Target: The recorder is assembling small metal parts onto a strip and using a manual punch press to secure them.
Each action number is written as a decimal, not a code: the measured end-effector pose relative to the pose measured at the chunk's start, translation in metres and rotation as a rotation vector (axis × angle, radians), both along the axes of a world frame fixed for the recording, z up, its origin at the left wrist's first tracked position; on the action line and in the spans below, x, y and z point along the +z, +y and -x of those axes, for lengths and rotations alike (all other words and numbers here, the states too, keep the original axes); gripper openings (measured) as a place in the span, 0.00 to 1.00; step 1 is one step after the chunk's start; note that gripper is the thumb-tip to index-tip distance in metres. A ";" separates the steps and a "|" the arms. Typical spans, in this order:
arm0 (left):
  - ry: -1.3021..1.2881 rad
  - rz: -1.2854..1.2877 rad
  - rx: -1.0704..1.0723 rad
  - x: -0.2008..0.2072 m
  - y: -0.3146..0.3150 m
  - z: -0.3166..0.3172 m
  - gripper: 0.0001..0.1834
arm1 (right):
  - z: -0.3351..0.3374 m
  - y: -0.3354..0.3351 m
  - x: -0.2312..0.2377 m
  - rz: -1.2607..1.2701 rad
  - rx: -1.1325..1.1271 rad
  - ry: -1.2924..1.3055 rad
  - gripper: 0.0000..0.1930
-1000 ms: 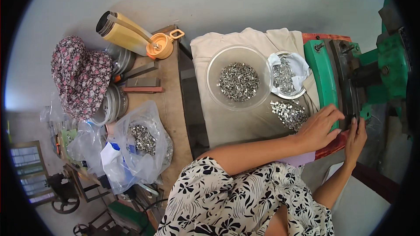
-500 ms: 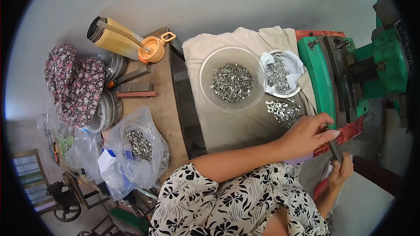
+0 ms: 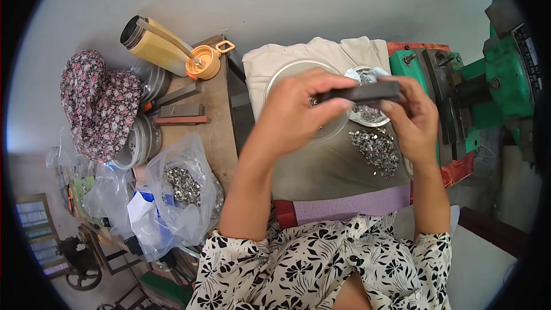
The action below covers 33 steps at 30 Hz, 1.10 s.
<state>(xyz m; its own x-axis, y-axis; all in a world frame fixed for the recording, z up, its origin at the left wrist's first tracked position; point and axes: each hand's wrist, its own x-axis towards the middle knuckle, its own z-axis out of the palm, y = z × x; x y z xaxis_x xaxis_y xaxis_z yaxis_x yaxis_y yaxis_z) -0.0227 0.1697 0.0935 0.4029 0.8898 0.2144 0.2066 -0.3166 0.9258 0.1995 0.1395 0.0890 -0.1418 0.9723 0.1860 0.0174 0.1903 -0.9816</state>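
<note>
A dark grey rectangular bar [image 3: 365, 92] is held up level in front of me, one end in each hand. My left hand [image 3: 293, 112] pinches its left end between thumb and fingers. My right hand [image 3: 414, 119] grips the other end. Beneath them is a round clear plastic tub [image 3: 279, 74]; my left hand hides most of its small metal pieces. A metal bowl lined with white plastic [image 3: 372, 116], holding thin metal bits, is partly covered by the bar and my right hand. A loose pile of small shiny metal pieces [image 3: 377, 152] lies on the cloth near my right wrist.
A green machine [image 3: 505, 83] stands at the right. On the wooden table [image 3: 215, 103] at the left are a yellow bottle [image 3: 163, 51], a flowered cloth hat [image 3: 97, 103], a file [image 3: 179, 93], stone-like blocks [image 3: 181, 111] and a plastic bag of metal pieces [image 3: 192, 186].
Both hands have come up and left with the bar, from low at the right beside the machine to above the tub and bowl. A purple mat at the near edge now shows.
</note>
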 end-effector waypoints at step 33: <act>0.371 0.459 -0.400 -0.074 -0.132 -0.049 0.11 | -0.143 -0.168 -0.109 0.436 -0.841 -0.182 0.14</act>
<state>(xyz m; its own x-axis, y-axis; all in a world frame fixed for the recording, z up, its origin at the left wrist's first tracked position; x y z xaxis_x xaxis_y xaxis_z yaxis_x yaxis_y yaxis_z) 0.0262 0.0382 0.0194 0.6915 0.6258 -0.3609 0.4833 -0.0293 0.8750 0.3425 -0.0286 -0.0202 0.6421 0.7472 -0.1717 0.1402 -0.3347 -0.9318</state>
